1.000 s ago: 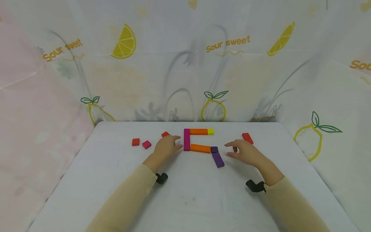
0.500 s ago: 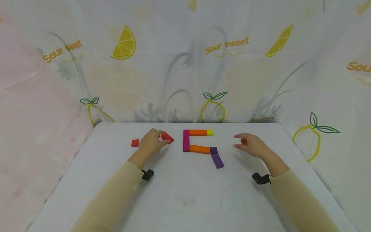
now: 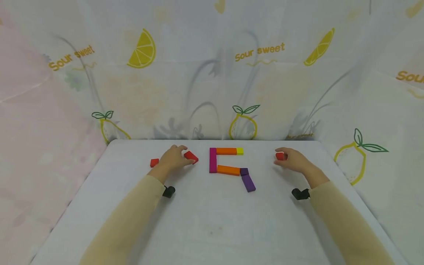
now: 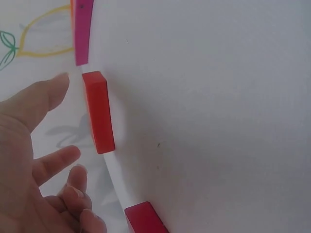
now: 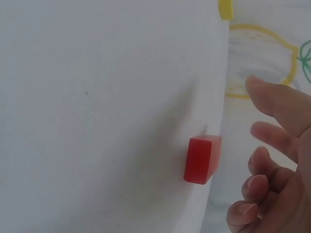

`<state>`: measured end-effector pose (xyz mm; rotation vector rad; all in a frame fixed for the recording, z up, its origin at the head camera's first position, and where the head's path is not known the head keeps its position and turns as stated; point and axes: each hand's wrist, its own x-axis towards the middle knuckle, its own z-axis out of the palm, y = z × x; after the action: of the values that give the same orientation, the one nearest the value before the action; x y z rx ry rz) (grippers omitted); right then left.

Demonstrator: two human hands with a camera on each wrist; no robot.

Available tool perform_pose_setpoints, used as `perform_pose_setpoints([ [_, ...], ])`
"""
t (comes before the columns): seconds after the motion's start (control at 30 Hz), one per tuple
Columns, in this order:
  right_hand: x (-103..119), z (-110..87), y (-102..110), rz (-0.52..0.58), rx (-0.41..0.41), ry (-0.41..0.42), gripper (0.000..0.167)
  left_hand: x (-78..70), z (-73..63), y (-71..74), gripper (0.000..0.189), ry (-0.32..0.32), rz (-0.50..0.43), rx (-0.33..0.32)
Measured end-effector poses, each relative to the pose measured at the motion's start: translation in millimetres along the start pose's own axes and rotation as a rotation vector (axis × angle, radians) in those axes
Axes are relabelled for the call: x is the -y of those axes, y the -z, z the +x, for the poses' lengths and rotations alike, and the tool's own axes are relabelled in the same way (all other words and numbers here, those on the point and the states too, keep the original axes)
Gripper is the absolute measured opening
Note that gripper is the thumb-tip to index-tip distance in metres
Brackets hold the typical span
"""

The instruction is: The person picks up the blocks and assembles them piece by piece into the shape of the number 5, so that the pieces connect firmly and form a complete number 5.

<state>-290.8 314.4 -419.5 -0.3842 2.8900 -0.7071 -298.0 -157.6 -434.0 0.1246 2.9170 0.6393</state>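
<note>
My left hand (image 3: 172,159) hovers beside a red block (image 3: 191,157), its thumb and forefinger spread. In the left wrist view there is a gap between the fingers and this red block (image 4: 99,114). A crimson block (image 4: 146,218) lies nearer the wrist there; the hand hides it in the head view. On the right, my right hand (image 3: 293,160) has thumb and forefinger parted around another red block (image 3: 280,156). The right wrist view shows the fingers apart from that red block (image 5: 200,160), holding nothing.
Between the hands lies a block shape: magenta bar (image 3: 213,160), two orange bars (image 3: 226,151), yellow cube (image 3: 240,151), small dark purple block (image 3: 244,172) and longer purple block (image 3: 248,183). A red cube (image 3: 154,162) sits left on the white table (image 3: 212,221).
Both hands have moved outward from the middle: the left to the left, uncovering its red block, the right to the right, around the other red block. The blocks appear unmoved.
</note>
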Motion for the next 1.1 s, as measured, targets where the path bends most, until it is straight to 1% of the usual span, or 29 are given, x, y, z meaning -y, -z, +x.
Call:
perform_pose_setpoints([
  [0.17,-8,3.7,3,0.002,0.044,-0.033,0.069,1.0,6.0,-0.9,0.077,-0.002,-0.005,0.025],
  [0.3,-15,6.6,5,0.007,0.078,-0.065,0.074,1.4,8.8,-0.8,0.076,0.008,-0.029,0.053],
  [0.43,-21,9.2,4,0.019,0.123,-0.100,0.077,1.6,11.0,-1.6,0.074,0.019,-0.042,0.084],
  [0.6,-26,10.9,3,0.047,0.157,-0.132,0.079,1.5,12.8,-4.5,0.072,0.025,-0.047,0.100],
  [0.8,-30,11.5,4,0.039,0.153,-0.131,0.077,0.5,13.4,-6.2,0.070,0.039,-0.075,0.090],
  [1.1,-27,11.6,4,0.052,0.145,-0.132,0.071,0.6,11.5,-6.7,0.066,0.041,-0.078,0.080],
])
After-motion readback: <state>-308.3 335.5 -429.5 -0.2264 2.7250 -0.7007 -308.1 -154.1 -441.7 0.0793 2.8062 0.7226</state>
